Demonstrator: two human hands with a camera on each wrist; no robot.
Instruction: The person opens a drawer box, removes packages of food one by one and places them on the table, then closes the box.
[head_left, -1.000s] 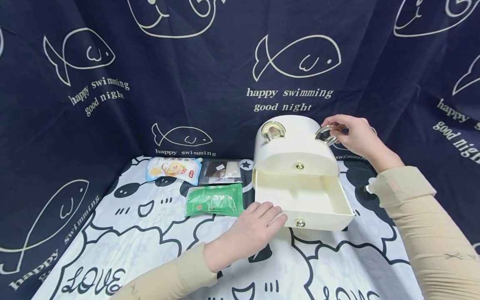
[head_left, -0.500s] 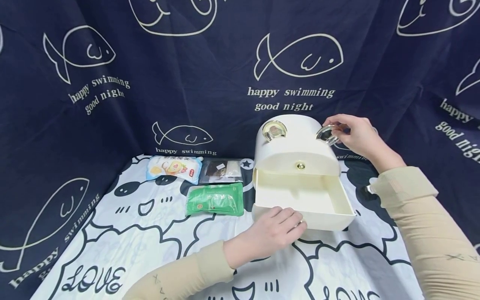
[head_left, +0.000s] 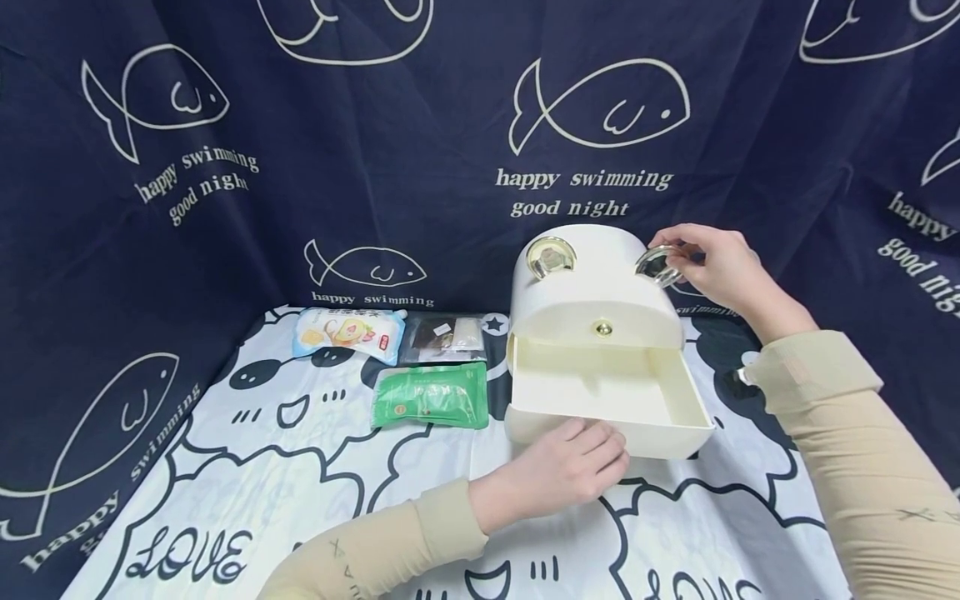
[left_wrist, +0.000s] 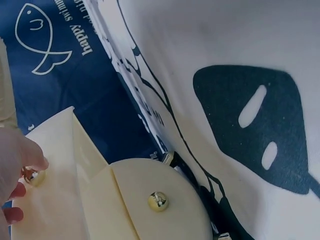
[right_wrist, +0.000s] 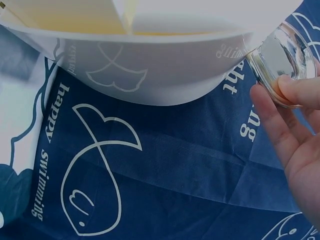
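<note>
A white rounded storage box (head_left: 592,292) with two shiny gold ears stands at the right of the table. Its lower drawer (head_left: 667,440) is pulled out, and its inside looks bare. My left hand (head_left: 568,468) is at the drawer front, covering the knob in the head view. In the left wrist view, its thumb and fingers close round the gold drawer knob (left_wrist: 35,177). With thumb and fingertips, my right hand (head_left: 716,262) pinches the right gold ear (right_wrist: 285,55). The upper drawer's gold knob (head_left: 602,328) is untouched.
Left of the box lie a green packet (head_left: 431,397), a white and blue pouch (head_left: 348,333) and a clear bag with dark contents (head_left: 444,338). A dark blue fish-print curtain (head_left: 420,150) hangs behind. A cartoon-print cloth (head_left: 337,500) covers the table.
My left hand has slid right along the drawer front from its left corner to the knob. The right hand keeps its hold on the ear. The drawer stays pulled out.
</note>
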